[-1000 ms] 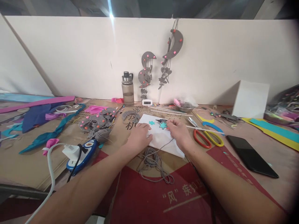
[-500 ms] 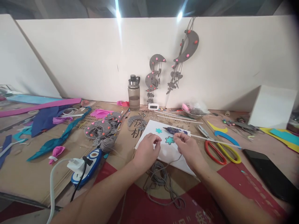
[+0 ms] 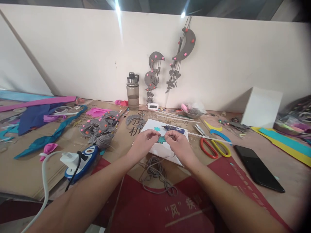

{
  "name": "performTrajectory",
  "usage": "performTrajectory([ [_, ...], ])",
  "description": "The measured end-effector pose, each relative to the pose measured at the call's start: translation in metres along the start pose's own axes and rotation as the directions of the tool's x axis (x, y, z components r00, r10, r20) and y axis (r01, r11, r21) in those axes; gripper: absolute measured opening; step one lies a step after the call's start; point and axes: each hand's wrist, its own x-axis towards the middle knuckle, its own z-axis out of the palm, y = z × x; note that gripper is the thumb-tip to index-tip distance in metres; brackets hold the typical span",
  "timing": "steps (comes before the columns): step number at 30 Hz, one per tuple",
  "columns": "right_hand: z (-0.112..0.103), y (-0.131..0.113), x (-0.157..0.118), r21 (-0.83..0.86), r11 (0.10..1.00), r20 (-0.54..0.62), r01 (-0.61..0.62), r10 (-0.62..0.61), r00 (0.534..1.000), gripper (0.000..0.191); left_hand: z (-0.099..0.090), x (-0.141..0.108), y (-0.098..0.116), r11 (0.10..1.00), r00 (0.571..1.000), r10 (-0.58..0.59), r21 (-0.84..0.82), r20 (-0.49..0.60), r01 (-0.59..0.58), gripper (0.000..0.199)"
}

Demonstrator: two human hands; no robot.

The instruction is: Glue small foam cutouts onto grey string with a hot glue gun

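Observation:
A teal flower-shaped cutout [image 3: 161,139] with a dark grey edging sits between my two hands, just over a white sheet [image 3: 157,149]. My left hand [image 3: 145,142] has its thumb and forefinger pinched at the cutout's left side. From the other side, my right hand [image 3: 179,145] pinches its right edge; the fingertips partly hide the contact. Grey yarn [image 3: 155,168] trails from under my right hand to a loose coil nearer me. A smaller teal flower [image 3: 157,129] lies on the sheet, beside a dark-blue glue gun [image 3: 173,129].
Scissors [image 3: 209,148] with red and yellow handles and a black phone [image 3: 259,168] lie right. On the left are a power strip [image 3: 82,165] and grey moon decorations [image 3: 97,127]. A water bottle [image 3: 132,94] stands at the back, near hanging moons [image 3: 187,45].
The edged flower and my right hand have shifted left over the sheet. My left hand's fingers have closed in beside it. The whole view has also shifted slightly.

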Motion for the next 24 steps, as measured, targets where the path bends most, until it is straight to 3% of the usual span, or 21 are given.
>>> performTrajectory([
  [6, 0.0016, -0.0009, -0.0020, -0.004, 0.998, 0.041, 0.069, -0.069, 0.997, 0.017, -0.0027, -0.0063, 0.0114, 0.997, 0.997, 0.055, 0.047, 0.054, -0.057, 0.018],
  [14, 0.0003, -0.0025, -0.0033, -0.021, 0.995, 0.048, 0.098, -0.097, 0.994, 0.014, -0.0022, -0.0043, 0.0066, 0.995, 0.997, 0.059, 0.082, 0.050, -0.063, 0.023],
  [24, 0.0020, 0.0000, -0.0052, -0.156, 0.970, 0.046, 0.188, -0.183, 0.982, 0.014, -0.0015, -0.0014, 0.0034, 0.980, 0.993, 0.120, 0.160, 0.023, -0.122, 0.015],
])
